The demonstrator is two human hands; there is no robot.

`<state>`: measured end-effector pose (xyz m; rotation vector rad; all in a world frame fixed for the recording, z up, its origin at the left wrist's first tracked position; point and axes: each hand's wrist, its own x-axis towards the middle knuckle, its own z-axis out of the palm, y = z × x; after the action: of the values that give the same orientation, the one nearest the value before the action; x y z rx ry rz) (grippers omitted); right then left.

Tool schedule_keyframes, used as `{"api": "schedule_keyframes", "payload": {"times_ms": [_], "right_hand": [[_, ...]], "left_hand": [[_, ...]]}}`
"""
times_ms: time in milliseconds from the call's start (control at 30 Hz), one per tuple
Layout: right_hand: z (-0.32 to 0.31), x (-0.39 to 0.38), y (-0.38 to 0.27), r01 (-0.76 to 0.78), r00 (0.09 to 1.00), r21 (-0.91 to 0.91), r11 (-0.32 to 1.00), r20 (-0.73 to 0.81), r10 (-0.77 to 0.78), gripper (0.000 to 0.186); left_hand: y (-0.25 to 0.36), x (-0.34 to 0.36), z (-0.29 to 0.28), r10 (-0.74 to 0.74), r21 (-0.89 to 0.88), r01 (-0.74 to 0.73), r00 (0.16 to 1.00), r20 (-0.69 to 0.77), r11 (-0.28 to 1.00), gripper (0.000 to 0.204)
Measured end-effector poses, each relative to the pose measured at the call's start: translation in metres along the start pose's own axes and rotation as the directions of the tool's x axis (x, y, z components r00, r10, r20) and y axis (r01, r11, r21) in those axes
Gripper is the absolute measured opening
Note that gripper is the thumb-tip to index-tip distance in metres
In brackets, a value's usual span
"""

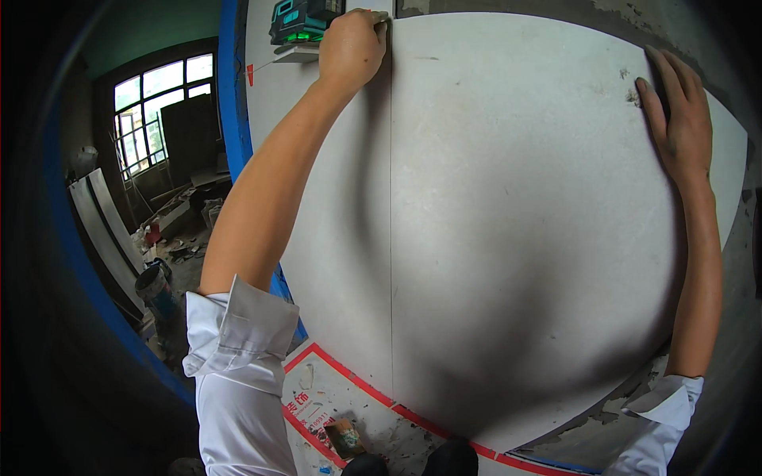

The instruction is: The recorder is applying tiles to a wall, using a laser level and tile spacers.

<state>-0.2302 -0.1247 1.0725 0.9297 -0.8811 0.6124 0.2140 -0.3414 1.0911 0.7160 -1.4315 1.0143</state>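
My left hand (355,49) is closed at the top of the seam between a left white panel (325,206) and a large right white panel (508,198). Something small at its fingertips is too indistinct to name. Just left of that hand, a teal-and-black laser level (290,21) with green light sits on a small white ledge (294,55). My right hand (675,127) lies on the right panel near its upper right edge, fingers stretched out, beside a few dark marks in the surface.
At left, past blue edging (235,119), a room holds a window (139,87), leaning boards (107,230), a bucket (155,285) and rubble. Below, a protective sheet with red tape (333,361) carries a small scrap (343,436) beside my dark shoes (452,456). Grey cement surrounds the right panel.
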Motion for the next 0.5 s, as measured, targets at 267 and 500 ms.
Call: {"api": "schedule_keyframes", "payload": {"times_ms": [267, 500], "right_hand": [[-0.015, 0.007, -0.003, -0.02, 0.998, 0.05, 0.999, 0.057, 0.017, 0.049], [-0.033, 0.012, -0.009, -0.04, 0.999, 0.29, 0.956, 0.005, 0.041, 0.039]], "left_hand": [[0.02, -0.04, 0.007, -0.141, -0.208, 0.123, 0.987, -0.074, 0.97, 0.032], [0.0, -0.036, 0.006, -0.131, -0.353, 0.065, 0.977, -0.166, 0.933, 0.022]]}}
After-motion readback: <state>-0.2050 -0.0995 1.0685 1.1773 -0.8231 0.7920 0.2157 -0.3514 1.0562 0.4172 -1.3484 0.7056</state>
